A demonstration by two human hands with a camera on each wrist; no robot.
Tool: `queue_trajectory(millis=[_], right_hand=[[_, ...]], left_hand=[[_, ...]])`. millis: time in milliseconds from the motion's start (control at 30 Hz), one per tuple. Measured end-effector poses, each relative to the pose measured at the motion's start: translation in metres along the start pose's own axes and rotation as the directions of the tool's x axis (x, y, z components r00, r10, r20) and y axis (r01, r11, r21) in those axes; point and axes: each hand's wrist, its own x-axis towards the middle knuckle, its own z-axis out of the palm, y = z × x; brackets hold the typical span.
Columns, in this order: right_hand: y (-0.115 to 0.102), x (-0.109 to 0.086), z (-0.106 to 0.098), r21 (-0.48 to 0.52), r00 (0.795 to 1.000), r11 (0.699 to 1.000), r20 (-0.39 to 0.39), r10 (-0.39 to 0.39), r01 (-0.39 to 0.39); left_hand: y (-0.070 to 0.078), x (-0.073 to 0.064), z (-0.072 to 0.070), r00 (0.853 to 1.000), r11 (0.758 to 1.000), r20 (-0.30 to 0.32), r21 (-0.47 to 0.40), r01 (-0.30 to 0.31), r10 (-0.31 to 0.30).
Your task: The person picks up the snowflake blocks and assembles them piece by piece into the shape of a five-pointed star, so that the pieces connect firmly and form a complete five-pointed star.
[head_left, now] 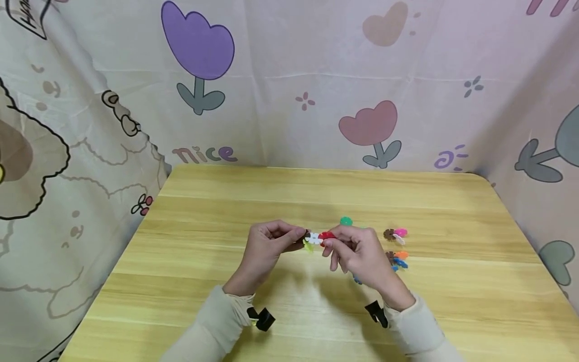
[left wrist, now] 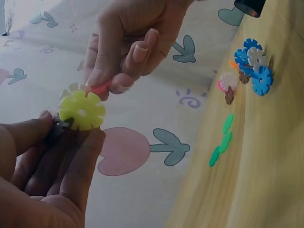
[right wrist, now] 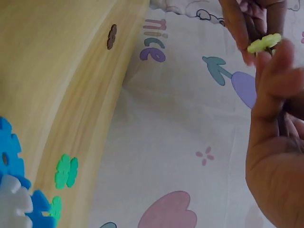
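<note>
Both hands meet above the table on a small joined group of slotted plastic snowflake discs. A white disc [head_left: 313,238] sits in the middle, with a red disc [head_left: 325,236] on its right and a yellow-green disc [left wrist: 81,111] attached below. My left hand [head_left: 266,254] pinches a dark disc [left wrist: 58,127] at the group's left end between thumb and fingers. From the other side, my right hand [head_left: 366,256] pinches the red disc between thumb and forefinger. In the right wrist view, the right fingers hide most of the group.
On the wooden table [head_left: 190,211] lie other discs: green ones [left wrist: 225,141], a brown, pink and white cluster [head_left: 389,234], and a cluster with blue discs [left wrist: 261,80], orange, brown and white. A brown disc [right wrist: 111,37] lies apart. Printed cloth [head_left: 280,125] hangs behind the table.
</note>
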Motion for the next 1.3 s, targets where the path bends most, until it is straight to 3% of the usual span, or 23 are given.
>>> queue_trajectory(millis=[167,300,400,467,567,667,767,833,900,967,1033,1100,1200,1300], right_hand=[[-0.007,0.001,-0.012,-0.044,0.990,0.994,0.099,0.100,-0.096],[-0.009,0.001,-0.017,-0.144,0.989,0.986,0.106,0.102,-0.086],[-0.008,0.000,-0.018,-0.126,0.990,0.988,0.102,0.100,-0.087],[-0.007,-0.002,-0.019,-0.077,0.989,0.992,0.099,0.108,-0.100],[-0.007,-0.004,-0.020,-0.013,0.987,0.992,0.096,0.129,-0.128],[-0.010,-0.006,-0.019,-0.005,0.981,0.987,0.109,0.162,-0.162],[-0.011,-0.008,-0.023,-0.069,0.975,0.982,0.125,0.185,-0.178],[-0.008,-0.010,-0.031,-0.174,0.978,0.971,0.106,0.182,-0.162],[-0.001,-0.013,-0.042,-0.352,0.979,0.924,0.074,0.188,-0.151],[0.007,-0.017,-0.052,-0.543,0.974,0.826,0.061,0.218,-0.151],[0.016,-0.021,-0.059,-0.691,0.960,0.709,0.081,0.269,-0.140],[0.023,-0.027,-0.060,-0.761,0.938,0.639,0.131,0.321,-0.113],[0.031,-0.034,-0.057,-0.795,0.925,0.602,0.177,0.337,-0.068],[0.037,-0.040,-0.051,-0.813,0.946,0.581,0.169,0.275,-0.024]], left_hand=[[-0.005,0.003,0.003,1.000,1.000,0.015,-0.012,-0.005,0.006],[-0.009,0.005,0.005,1.000,1.000,0.017,0.014,0.000,0.000],[-0.012,0.005,0.007,0.998,0.999,0.065,0.036,0.007,-0.009],[-0.015,0.005,0.008,0.991,0.998,0.123,0.032,0.048,-0.052],[-0.019,0.003,0.012,0.969,0.992,0.216,0.069,0.105,-0.118],[-0.021,0.000,0.015,0.956,0.984,0.258,0.141,0.106,-0.140],[-0.023,-0.001,0.018,0.956,0.980,0.265,0.184,0.078,-0.126],[-0.023,-0.001,0.019,0.954,0.978,0.267,0.188,0.091,-0.140],[-0.023,0.000,0.018,0.946,0.979,0.279,0.165,0.122,-0.165],[-0.023,0.000,0.017,0.939,0.976,0.284,0.149,0.157,-0.194],[-0.023,0.000,0.015,0.931,0.973,0.288,0.133,0.191,-0.222],[-0.022,0.001,0.014,0.927,0.968,0.284,0.126,0.216,-0.243],[-0.020,0.001,0.014,0.923,0.962,0.274,0.120,0.246,-0.270],[-0.018,0.001,0.014,0.918,0.956,0.268,0.114,0.270,-0.291]])
